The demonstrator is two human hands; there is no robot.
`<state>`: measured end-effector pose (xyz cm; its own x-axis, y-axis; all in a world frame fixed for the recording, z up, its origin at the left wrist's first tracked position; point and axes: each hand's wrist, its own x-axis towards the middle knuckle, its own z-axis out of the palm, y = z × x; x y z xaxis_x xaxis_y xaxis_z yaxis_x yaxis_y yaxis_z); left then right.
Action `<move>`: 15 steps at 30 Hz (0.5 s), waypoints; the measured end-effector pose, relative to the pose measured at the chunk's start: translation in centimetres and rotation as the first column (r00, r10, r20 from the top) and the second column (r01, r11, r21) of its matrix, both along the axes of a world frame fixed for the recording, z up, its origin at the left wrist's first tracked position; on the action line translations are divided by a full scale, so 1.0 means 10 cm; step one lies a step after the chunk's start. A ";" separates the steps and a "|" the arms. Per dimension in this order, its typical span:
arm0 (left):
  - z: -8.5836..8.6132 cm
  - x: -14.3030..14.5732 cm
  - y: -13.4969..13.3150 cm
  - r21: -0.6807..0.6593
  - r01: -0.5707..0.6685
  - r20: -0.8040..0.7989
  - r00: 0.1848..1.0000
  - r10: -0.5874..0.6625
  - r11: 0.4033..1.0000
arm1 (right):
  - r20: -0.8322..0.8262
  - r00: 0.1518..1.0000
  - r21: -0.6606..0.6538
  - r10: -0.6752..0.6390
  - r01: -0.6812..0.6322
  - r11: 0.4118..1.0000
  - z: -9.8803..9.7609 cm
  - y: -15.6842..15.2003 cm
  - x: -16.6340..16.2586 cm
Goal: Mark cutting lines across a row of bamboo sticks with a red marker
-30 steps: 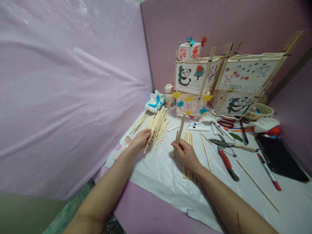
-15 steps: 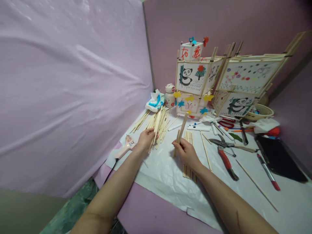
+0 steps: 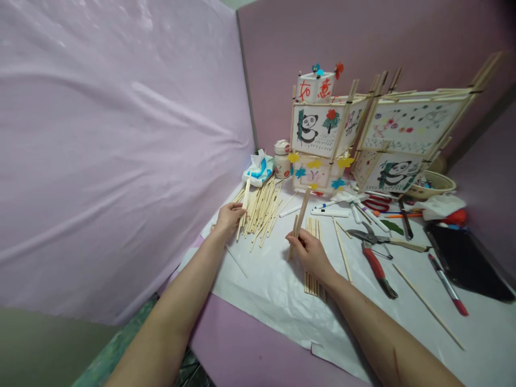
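My left hand (image 3: 229, 218) is at the left side of a loose pile of thin wooden sticks (image 3: 264, 209). Its fingers pinch a few pale sticks (image 3: 246, 194) that point away from me. My right hand (image 3: 309, 251) is closed around a small bunch of wooden sticks (image 3: 303, 212), held upright and uneven in length. Beneath and beside that hand lies a row of parallel sticks (image 3: 312, 282) on the white sheet (image 3: 262, 301). A pink glue gun, seen earlier, is now almost wholly hidden behind my left hand and forearm.
Paper lanterns with panda drawings (image 3: 318, 129) stand at the back. Red-handled pruning shears (image 3: 374, 263), a marker (image 3: 448, 285), a black tablet-like slab (image 3: 470, 263) and a single stick (image 3: 427, 306) lie right. A tissue pack (image 3: 258, 167) and white bottle (image 3: 281, 159) stand behind the pile.
My left hand has moved left from the middle of the stick pile to its left edge, with sticks in its fingers. My right hand stays in place with its bunch.
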<state>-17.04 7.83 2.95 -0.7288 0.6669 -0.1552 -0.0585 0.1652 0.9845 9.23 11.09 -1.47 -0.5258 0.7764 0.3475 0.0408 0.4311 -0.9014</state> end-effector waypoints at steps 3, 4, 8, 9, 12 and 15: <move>0.00 0.00 0.02 -0.008 0.013 0.004 1.000 -0.013 1.000 | 0.005 1.000 0.004 0.000 0.000 1.000 0.01 0.00 0.00; 0.00 0.01 0.02 -0.007 0.019 0.009 1.000 -0.019 1.000 | 0.006 1.000 0.008 -0.002 0.002 1.000 0.02 0.00 0.00; 0.00 0.04 0.05 0.007 0.032 0.041 0.999 -0.032 0.999 | 0.010 1.000 0.016 -0.009 0.009 1.000 0.03 -0.01 0.00; -0.01 0.04 0.06 0.011 0.033 0.051 0.998 -0.034 0.999 | 0.010 1.000 0.015 -0.010 0.010 1.000 0.03 -0.01 0.00; -0.02 0.03 0.09 0.018 0.034 0.073 0.997 -0.035 0.999 | 0.010 1.000 0.012 -0.011 0.011 1.000 0.03 -0.01 0.00; -0.03 -0.03 0.10 0.011 0.024 0.077 0.997 -0.025 1.000 | 0.012 1.000 0.003 -0.015 0.015 1.000 0.04 -0.01 0.01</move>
<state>-17.31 8.87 2.69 -0.6984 0.6860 -0.2038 -0.1303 0.1581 0.9788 9.29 10.96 -1.12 -0.5184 0.7832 0.3434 0.0579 0.4328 -0.8996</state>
